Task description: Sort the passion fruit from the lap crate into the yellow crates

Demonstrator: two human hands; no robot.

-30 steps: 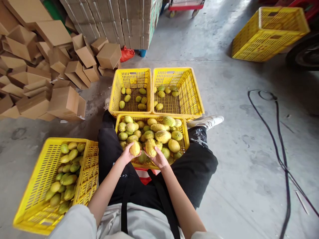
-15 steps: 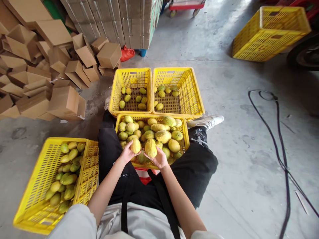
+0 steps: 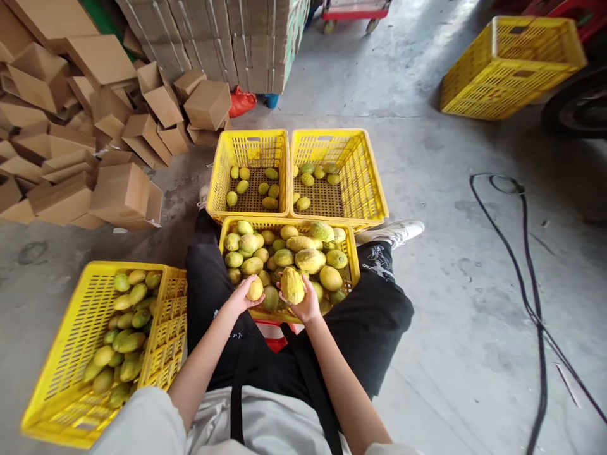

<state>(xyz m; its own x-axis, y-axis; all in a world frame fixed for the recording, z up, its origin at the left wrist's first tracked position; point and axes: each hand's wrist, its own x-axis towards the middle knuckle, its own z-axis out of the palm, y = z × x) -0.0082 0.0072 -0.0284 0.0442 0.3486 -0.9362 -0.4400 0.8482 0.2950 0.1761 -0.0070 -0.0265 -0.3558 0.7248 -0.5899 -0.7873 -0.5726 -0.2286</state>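
1. The middle crate [image 3: 355, 256], yellow and heaped with green-yellow fruit [image 3: 284, 257], stands between the person's knees.
2. Over the middle crate's near edge, the left hand [image 3: 241, 297] has its fingers curled around a smooth yellow fruit [image 3: 255, 289].
3. Also over that edge, just beside it, the right hand [image 3: 306, 304] cradles a larger, ribbed yellow fruit [image 3: 292, 285], fingers bent about its sides.
4. The two held fruits are apart, both above the middle crate's load.
5. Directly beyond the middle crate sit the far-left crate [image 3: 249, 147] and the far-right crate [image 3: 363, 183], side by side, each with a few fruits on its bottom.
6. Left of the middle crate and nearer the person, a side crate [image 3: 59, 360] holds more fruit.
7. Cardboard boxes [image 3: 121, 193] lie beyond and left of the middle crate.
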